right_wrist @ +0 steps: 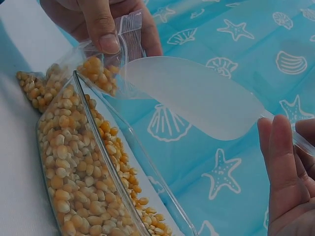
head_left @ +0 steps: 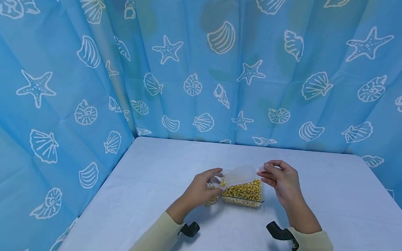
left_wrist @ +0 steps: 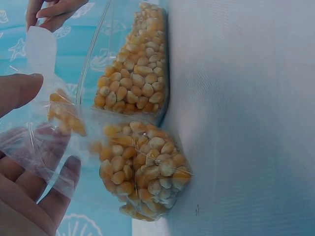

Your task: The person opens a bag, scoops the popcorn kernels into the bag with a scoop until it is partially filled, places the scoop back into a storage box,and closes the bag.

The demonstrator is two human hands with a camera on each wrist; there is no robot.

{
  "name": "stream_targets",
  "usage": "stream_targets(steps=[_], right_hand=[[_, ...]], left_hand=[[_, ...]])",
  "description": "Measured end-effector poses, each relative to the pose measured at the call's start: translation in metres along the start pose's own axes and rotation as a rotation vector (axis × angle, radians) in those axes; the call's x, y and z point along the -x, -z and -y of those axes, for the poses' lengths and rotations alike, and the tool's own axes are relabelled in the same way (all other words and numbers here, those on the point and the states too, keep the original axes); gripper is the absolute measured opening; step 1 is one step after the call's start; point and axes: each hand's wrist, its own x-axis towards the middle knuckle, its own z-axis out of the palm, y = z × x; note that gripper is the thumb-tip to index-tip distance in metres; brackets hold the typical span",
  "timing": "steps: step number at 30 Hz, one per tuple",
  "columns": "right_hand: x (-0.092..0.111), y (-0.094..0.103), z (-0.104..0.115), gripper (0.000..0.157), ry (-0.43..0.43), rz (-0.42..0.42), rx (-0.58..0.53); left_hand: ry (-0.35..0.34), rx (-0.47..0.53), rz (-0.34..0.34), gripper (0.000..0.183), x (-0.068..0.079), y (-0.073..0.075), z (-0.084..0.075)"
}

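My left hand (head_left: 201, 189) holds a clear zip bag (left_wrist: 147, 172) near its mouth, thumb on one side and fingers on the other. Corn kernels fill the bag's lower part, which rests on the table. By its thin handle, my right hand (head_left: 283, 181) pinches a translucent white scoop (right_wrist: 192, 96). The scoop's tip reaches the bag's mouth, and several yellow kernels (right_wrist: 98, 73) sit there just inside the plastic. Beneath the scoop stands a clear rectangular container (head_left: 242, 202), heaped with corn kernels (head_left: 245, 190). The bag is right beside the container's left end.
A white cloth covers the table (head_left: 141, 213). Behind it and along the left hangs a blue curtain (head_left: 190, 64) with white shell and starfish prints. Each wrist wears a black camera mount, one on the left (head_left: 190, 229) and one on the right (head_left: 278, 232).
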Motion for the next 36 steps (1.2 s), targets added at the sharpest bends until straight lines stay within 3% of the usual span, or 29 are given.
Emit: stream_targets(steps=[9,17,23,31,36], right_hand=[[-0.001,0.005,0.002,0.028,0.02,-0.036,-0.001],[-0.007,0.016,0.002,0.034,0.013,-0.256,-0.049],[-0.012,0.018,-0.008,0.03,0.031,-0.336,0.048],[-0.014,0.011,-0.021,0.035,0.08,-0.281,0.307],[-0.013,0.01,-0.031,0.037,0.104,-0.146,0.325]], left_hand=[[0.003,0.008,-0.001,0.064,0.0,0.0,0.0],[-0.016,0.014,-0.021,0.065,0.0,0.004,0.0],[-0.033,-0.013,-0.086,0.062,-0.001,0.01,0.002],[-0.032,0.0,-0.141,0.06,-0.001,0.015,0.001],[-0.037,0.002,-0.13,0.06,-0.001,0.014,0.0]])
